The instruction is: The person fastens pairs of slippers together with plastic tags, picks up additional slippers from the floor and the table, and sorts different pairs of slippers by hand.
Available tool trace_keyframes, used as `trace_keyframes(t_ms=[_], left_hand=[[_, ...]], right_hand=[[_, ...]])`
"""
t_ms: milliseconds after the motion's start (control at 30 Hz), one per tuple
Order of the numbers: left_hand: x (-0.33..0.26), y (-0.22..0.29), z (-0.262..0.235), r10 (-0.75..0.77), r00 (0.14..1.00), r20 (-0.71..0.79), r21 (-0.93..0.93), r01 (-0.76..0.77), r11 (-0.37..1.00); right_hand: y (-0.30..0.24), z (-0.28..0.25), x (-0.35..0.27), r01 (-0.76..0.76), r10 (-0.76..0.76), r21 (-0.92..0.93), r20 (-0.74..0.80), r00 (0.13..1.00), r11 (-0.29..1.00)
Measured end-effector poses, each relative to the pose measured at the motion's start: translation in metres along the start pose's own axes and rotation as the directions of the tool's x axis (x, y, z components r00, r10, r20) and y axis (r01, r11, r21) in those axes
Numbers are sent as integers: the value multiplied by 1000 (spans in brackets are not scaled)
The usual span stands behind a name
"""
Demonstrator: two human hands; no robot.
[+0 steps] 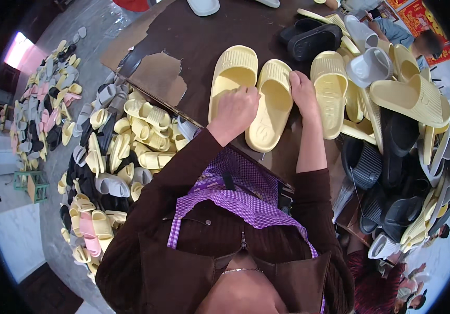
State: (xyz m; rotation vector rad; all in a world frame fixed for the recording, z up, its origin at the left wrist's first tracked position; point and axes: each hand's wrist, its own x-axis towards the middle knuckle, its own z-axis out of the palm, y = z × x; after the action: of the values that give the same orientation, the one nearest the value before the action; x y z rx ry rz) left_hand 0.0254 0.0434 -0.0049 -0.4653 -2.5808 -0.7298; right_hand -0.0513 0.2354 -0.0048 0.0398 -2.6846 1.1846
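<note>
Slippers (270, 128) lay on counter (199, 42); left hand (239, 108) curled over one, right hand (303, 94) half-curled against another; grips unclear.

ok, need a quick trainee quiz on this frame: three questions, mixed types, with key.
1. True or false: the person's checked apron is green and white.
2. Multiple choice: what colour is the slipper lying between the left hand and the right hand? A) pink B) yellow C) black
3. Fill in: many loose slippers lie over the floor to the person's ____.

Key:
1. False; it is purple and white.
2. B
3. left
</note>
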Motion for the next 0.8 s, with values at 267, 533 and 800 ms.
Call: trace_keyframes(t_ms=[267,533,800], left_hand=[[-2,-12,8,-10,997,-72,33,12,999],[4,-15,13,18,993,-114,-17,-20,1000],[4,-18,20,58,992,-111,27,-55,998]], right_hand=[[5,13,1,-64,62,-49,-50,997,997],[20,17,1,134,-85,218,-219,972,967],[-5,9,5,64,39,567,-168,985,821]])
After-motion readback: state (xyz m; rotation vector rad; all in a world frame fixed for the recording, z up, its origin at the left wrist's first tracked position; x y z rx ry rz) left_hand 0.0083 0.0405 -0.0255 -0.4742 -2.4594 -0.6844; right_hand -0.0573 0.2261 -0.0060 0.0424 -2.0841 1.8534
